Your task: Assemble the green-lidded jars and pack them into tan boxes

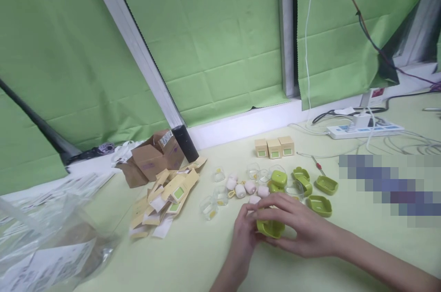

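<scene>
A green plastic shell (pixel 271 228) sits between my two hands low over the table. My left hand (pixel 244 232) grips its left side, with fingers curled. Across its top and right side lie the fingers of my right hand (pixel 301 225), the thumb underneath. Part of the shell is hidden by my fingers. Just beyond are several pale pink rounded pieces (pixel 250 186), some with a yellow loop. Around them stand clear plastic cups (pixel 220 195) with yellow marks. A green block-shaped piece (pixel 279 178) and several green open shells (pixel 319 206) lie beside my right hand.
Three small yellow boxes (pixel 274 148) stand at the back. Flat unfolded cartons (pixel 172 191) pile up left, near a brown cardboard box (pixel 151 159) and a black cylinder (pixel 185 143). A red-handled screwdriver (pixel 319 166), power strip (pixel 365 130) and clear plastic bag (pixel 65 246) are also around.
</scene>
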The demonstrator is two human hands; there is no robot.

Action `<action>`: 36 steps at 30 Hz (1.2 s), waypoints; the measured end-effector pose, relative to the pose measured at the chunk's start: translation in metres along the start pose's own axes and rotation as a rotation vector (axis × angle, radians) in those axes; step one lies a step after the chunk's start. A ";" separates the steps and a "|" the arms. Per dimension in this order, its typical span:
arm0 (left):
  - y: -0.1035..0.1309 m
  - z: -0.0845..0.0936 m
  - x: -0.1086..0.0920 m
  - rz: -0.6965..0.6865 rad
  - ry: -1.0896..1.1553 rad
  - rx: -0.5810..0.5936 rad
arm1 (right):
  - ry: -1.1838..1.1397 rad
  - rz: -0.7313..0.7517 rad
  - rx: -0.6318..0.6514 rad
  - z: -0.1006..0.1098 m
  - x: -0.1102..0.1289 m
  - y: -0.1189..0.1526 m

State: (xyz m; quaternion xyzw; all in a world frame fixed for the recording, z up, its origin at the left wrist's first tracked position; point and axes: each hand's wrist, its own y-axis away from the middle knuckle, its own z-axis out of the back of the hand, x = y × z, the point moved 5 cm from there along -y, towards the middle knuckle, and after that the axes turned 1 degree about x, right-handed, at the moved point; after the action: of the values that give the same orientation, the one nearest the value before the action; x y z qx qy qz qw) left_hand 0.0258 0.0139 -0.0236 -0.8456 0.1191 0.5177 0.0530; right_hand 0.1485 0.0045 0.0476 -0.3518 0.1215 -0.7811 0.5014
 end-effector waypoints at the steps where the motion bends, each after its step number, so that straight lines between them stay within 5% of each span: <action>1: 0.001 -0.004 0.002 0.047 0.064 0.052 | -0.011 -0.036 0.010 0.000 -0.002 0.000; 5: 0.004 -0.012 0.001 0.103 0.170 0.148 | -0.105 -0.162 0.022 0.011 -0.017 0.004; 10: 0.002 0.005 -0.027 0.003 0.390 -0.027 | -0.010 -0.245 -0.100 0.038 -0.046 0.005; 12: 0.001 0.018 -0.043 -0.091 0.482 -0.141 | 0.116 -0.202 -0.042 0.030 -0.048 0.001; 16: 0.000 0.033 -0.056 -0.193 0.535 -0.282 | 0.252 -0.141 0.150 -0.023 -0.041 -0.004; 19: 0.000 0.031 -0.047 -0.106 0.490 -0.267 | 0.347 -0.159 0.138 -0.059 -0.040 -0.005; 22: 0.000 0.025 -0.039 -0.047 0.442 -0.221 | 0.371 -0.187 0.091 -0.073 -0.044 -0.004; 27: -0.003 0.020 -0.031 -0.111 0.448 -0.179 | 0.219 -0.234 0.013 -0.042 -0.045 0.002; 31: -0.007 0.015 -0.001 0.091 0.420 -0.159 | -0.277 -0.402 -0.271 -0.002 -0.055 0.009; 36: -0.004 0.004 0.022 0.220 0.323 -0.048 | -0.374 -0.422 -0.155 -0.015 -0.050 0.009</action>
State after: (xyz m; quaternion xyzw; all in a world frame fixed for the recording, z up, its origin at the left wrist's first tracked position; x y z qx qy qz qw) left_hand 0.0327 0.0154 -0.0451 -0.9006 0.2053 0.3807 -0.0440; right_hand 0.1573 0.0417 0.0110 -0.5442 0.0104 -0.7782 0.3132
